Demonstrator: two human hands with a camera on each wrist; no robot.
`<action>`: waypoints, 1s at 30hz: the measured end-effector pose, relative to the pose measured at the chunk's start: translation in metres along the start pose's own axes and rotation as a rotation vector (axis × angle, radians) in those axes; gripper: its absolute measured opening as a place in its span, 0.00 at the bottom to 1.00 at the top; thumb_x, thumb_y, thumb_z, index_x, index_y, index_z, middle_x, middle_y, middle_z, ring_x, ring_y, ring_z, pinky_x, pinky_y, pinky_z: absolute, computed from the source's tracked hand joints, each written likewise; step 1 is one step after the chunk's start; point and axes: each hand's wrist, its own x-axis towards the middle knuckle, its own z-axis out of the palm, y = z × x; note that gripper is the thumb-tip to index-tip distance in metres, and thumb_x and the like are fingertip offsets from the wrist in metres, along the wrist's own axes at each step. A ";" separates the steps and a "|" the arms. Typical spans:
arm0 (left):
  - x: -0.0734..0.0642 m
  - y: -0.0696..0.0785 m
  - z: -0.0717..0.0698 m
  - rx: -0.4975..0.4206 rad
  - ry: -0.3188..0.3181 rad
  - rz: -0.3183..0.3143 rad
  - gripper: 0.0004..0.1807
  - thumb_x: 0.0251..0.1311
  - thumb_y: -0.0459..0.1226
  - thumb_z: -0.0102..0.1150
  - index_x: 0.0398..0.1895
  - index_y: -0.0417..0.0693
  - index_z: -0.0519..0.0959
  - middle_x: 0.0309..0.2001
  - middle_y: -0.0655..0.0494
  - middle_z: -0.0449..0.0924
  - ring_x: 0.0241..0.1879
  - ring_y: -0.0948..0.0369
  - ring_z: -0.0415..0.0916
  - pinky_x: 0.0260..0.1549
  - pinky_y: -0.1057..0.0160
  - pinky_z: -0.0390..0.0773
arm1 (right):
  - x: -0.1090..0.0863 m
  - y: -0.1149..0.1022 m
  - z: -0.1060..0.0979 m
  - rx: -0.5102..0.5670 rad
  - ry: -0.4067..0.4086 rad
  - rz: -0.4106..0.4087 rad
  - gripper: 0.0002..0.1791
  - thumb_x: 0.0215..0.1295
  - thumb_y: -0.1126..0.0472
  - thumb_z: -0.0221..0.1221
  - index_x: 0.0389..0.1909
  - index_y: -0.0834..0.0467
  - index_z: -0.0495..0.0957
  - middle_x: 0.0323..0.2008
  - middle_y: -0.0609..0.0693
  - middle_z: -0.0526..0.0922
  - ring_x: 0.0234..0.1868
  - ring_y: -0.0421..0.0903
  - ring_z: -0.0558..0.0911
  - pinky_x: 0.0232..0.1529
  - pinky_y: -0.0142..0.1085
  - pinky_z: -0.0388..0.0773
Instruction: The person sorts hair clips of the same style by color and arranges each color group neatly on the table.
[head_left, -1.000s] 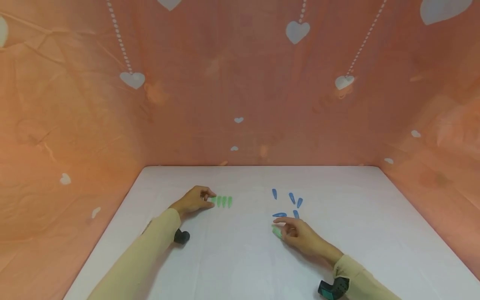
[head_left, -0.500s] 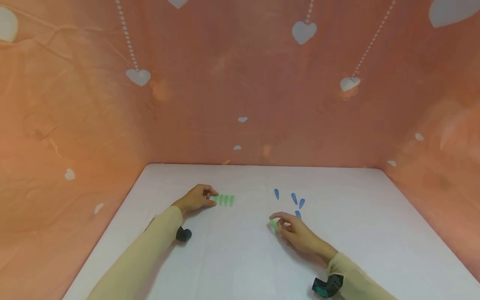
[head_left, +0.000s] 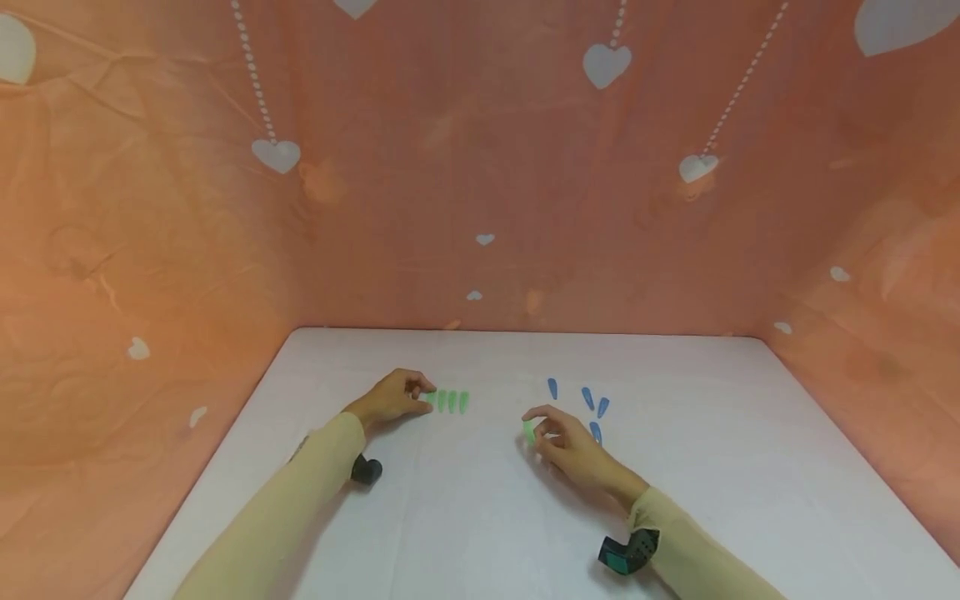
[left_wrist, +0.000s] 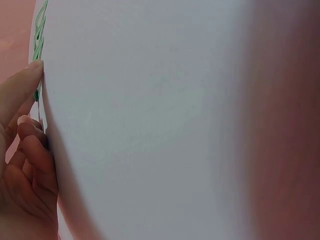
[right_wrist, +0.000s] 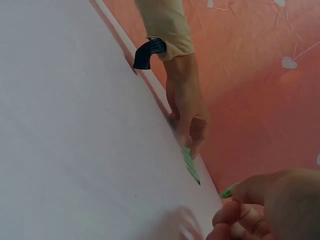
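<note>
Several green teardrop-shaped snap hair clips lie side by side in a short row on the white table. My left hand is at the row's left end, pinching the leftmost green hair clip between thumb and finger. In the left wrist view its thumb is right against the row. My right hand pinches another green hair clip above the table, to the right of the row. Several blue hair clips lie loosely spread just beyond the right hand.
The white tabletop ends at an orange cloth printed with pale hearts, which rises at the back and both sides. A dark camera is worn on the left wrist, another dark camera on the right.
My right hand has lifted its green hair clip and carried it left and away from me, towards the row. A sideways blue hair clip is now covered by that hand. The left hand stays put.
</note>
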 end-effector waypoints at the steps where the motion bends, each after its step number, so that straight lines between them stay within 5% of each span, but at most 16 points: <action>1: 0.000 0.000 0.000 -0.002 0.000 -0.003 0.16 0.59 0.33 0.70 0.50 0.38 0.82 0.30 0.58 0.68 0.41 0.58 0.67 0.48 0.59 0.63 | 0.001 -0.001 0.000 0.009 0.001 0.007 0.19 0.73 0.68 0.52 0.63 0.61 0.69 0.42 0.60 0.76 0.25 0.42 0.75 0.24 0.30 0.72; 12: 0.001 -0.001 0.000 -0.012 0.003 -0.028 0.17 0.58 0.35 0.71 0.50 0.40 0.83 0.31 0.58 0.69 0.42 0.58 0.67 0.48 0.58 0.63 | 0.018 -0.003 0.009 0.209 0.012 0.031 0.23 0.71 0.68 0.54 0.65 0.64 0.66 0.36 0.51 0.76 0.24 0.40 0.74 0.24 0.29 0.70; 19: 0.000 -0.001 0.000 -0.009 -0.002 0.004 0.17 0.57 0.34 0.71 0.50 0.38 0.82 0.31 0.57 0.69 0.43 0.57 0.68 0.48 0.58 0.63 | 0.031 -0.008 0.018 0.271 -0.013 -0.029 0.22 0.73 0.70 0.51 0.65 0.69 0.63 0.32 0.46 0.74 0.24 0.39 0.73 0.24 0.29 0.70; 30: -0.001 0.000 0.000 -0.007 -0.010 -0.003 0.17 0.59 0.35 0.70 0.50 0.40 0.83 0.31 0.59 0.69 0.43 0.58 0.67 0.46 0.60 0.64 | 0.043 -0.018 0.026 0.251 0.015 0.001 0.23 0.70 0.70 0.51 0.65 0.66 0.65 0.32 0.48 0.74 0.21 0.41 0.72 0.22 0.30 0.71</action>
